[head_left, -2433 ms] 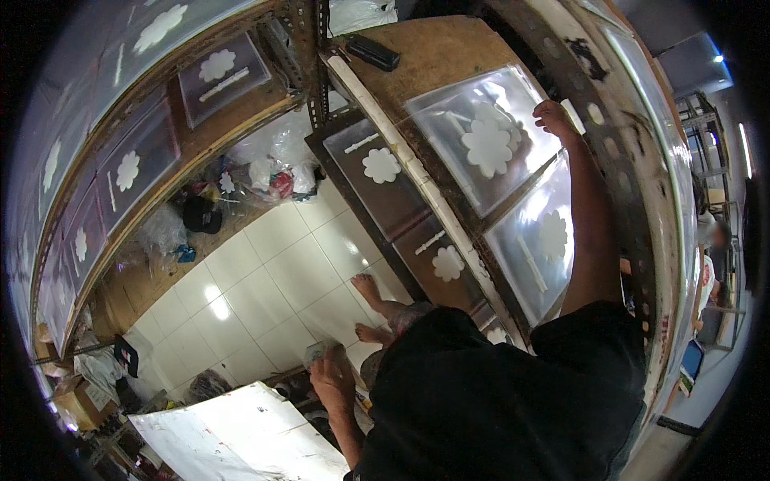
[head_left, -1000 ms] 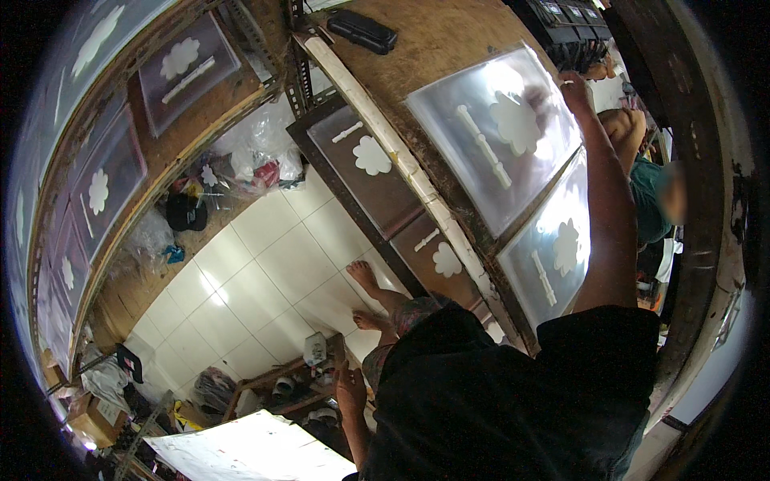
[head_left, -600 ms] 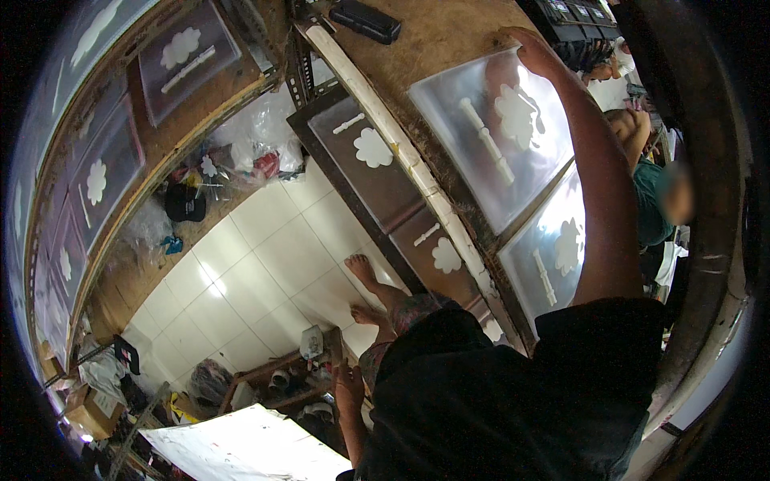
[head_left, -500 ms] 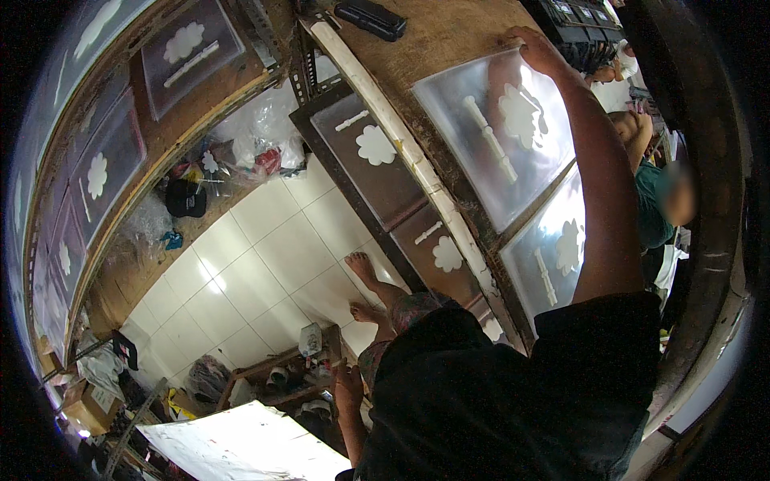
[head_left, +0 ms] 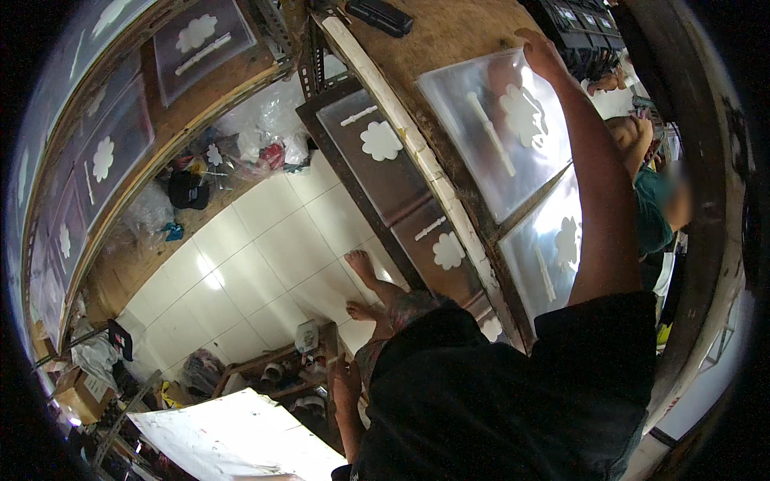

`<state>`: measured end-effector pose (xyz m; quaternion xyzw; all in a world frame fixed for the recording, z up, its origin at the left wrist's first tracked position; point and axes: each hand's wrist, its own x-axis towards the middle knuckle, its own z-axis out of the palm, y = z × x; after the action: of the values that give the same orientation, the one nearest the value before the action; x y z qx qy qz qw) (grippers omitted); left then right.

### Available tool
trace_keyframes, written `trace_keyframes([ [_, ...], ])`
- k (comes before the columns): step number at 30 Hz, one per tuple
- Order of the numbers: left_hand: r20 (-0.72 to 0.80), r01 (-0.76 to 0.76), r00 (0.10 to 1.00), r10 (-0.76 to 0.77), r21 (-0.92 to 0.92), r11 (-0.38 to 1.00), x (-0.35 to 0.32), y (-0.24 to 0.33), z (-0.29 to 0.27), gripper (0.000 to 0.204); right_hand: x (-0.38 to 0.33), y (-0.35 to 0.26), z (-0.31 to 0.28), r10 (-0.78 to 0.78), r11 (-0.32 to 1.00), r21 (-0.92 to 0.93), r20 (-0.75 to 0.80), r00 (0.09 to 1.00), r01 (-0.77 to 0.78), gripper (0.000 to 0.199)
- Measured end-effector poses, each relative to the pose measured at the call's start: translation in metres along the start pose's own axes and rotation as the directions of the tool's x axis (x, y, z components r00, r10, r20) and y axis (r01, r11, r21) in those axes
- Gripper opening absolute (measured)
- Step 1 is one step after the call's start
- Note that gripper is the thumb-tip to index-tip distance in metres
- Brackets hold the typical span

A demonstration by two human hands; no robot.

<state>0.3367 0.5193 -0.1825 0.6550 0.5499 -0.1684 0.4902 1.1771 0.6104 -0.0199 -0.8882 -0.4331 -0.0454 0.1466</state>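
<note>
My right arm reaches across the wooden table, and my right hand (head_left: 543,56) is at the far edge of a stack of clear plastic sheets (head_left: 449,96). Its fingers are stretched out, with nothing visible in them. The top sheet carries a white flower shape (head_left: 521,116) and a slim white bar (head_left: 492,135). Nearer to me lies a second clear sheet (head_left: 521,248) with the same shapes, partly hidden by my forearm. Low at my left side, my left hand (head_left: 345,381) has curled fingers beside a wooden frame; what they hold, if anything, is too small to make out.
More clear sheets (head_left: 377,180) lie on a lower shelf and along the curved bench (head_left: 216,100) at left. A black case (head_left: 378,18) rests on the table's far end. Another person in a green top (head_left: 654,208) is at right. A white board (head_left: 241,437) stands at lower left.
My right hand has lifted slightly and shifted a little at the sheet's far edge. The whole view has shifted slightly. My left hand stays low by the wooden frame.
</note>
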Motion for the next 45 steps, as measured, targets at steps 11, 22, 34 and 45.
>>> trace_keyframes([
  [11,-0.404,-0.400,0.823,0.401,0.091,0.912,-0.038,0.078,-0.055,0.034,-0.166,-0.269,-0.031,-0.247,0.734,0.675,0.153,0.957,0.082,0.024],
  [22,-0.867,-0.294,0.480,0.133,-0.016,0.956,-0.187,0.044,-0.074,0.035,-0.337,-0.460,0.028,-0.709,0.412,0.882,0.469,0.526,-0.230,0.025],
  [34,-0.941,0.036,-0.133,-0.310,-0.317,0.948,-0.303,-0.065,0.006,0.040,-0.463,-0.456,0.186,-0.531,0.542,0.461,0.836,0.139,-0.703,0.014],
  [45,-0.918,0.627,-0.152,-0.366,-0.376,0.682,-0.364,-0.121,-0.019,0.088,-0.474,-0.442,0.175,-0.471,0.650,0.456,0.870,0.148,-0.608,0.019],
])
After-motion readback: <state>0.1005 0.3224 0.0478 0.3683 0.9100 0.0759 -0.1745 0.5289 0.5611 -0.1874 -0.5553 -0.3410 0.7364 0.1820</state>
